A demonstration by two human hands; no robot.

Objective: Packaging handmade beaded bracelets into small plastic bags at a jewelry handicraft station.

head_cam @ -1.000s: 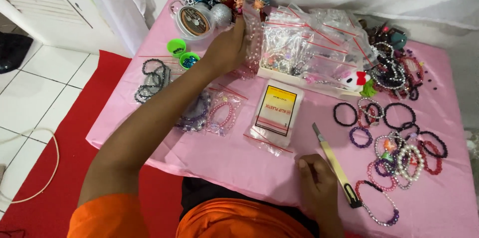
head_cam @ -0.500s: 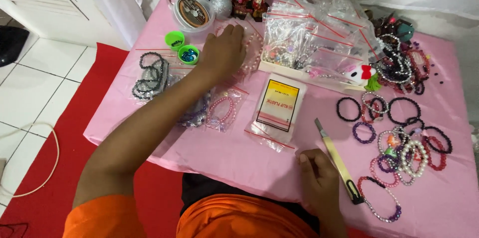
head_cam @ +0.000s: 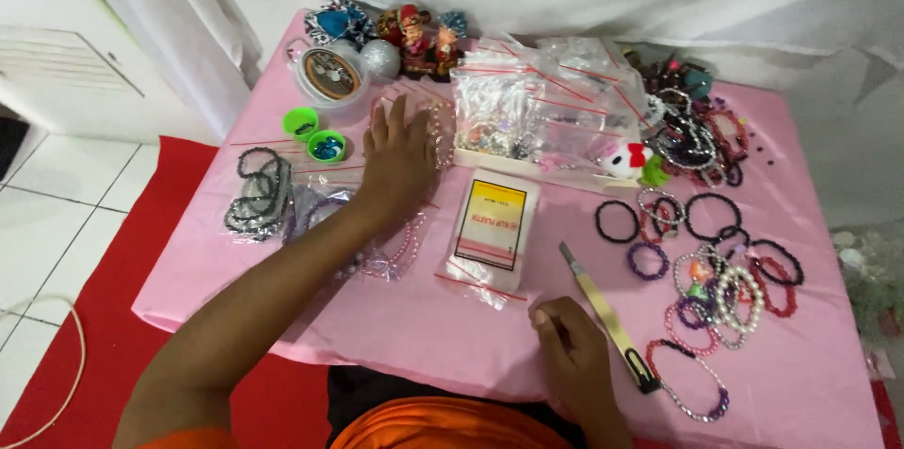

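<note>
Left hand [head_cam: 397, 159] flat, fingers [head_cam: 399, 120] spread open, palm down on clear zip bags with pink bead bracelets [head_cam: 436, 121]; those bags poke out at 1 o'clock of the fingertips, mostly hidden under the palm. More bagged bracelets [head_cam: 395, 256] at 6 o'clock, partly covered by the forearm. Right hand [head_cam: 568, 355] loosely curled on the pink surface [head_cam: 414, 317], gripping nothing clear. Yellow cutter [head_cam: 607, 315] just beside it at 2 o'clock. Bag contents hard to make out.

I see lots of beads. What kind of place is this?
Probably a home craft table for making bracelets: beaded bracelets lie on a pink tablecloth, beside clear zip bags and a cord spool.
</note>
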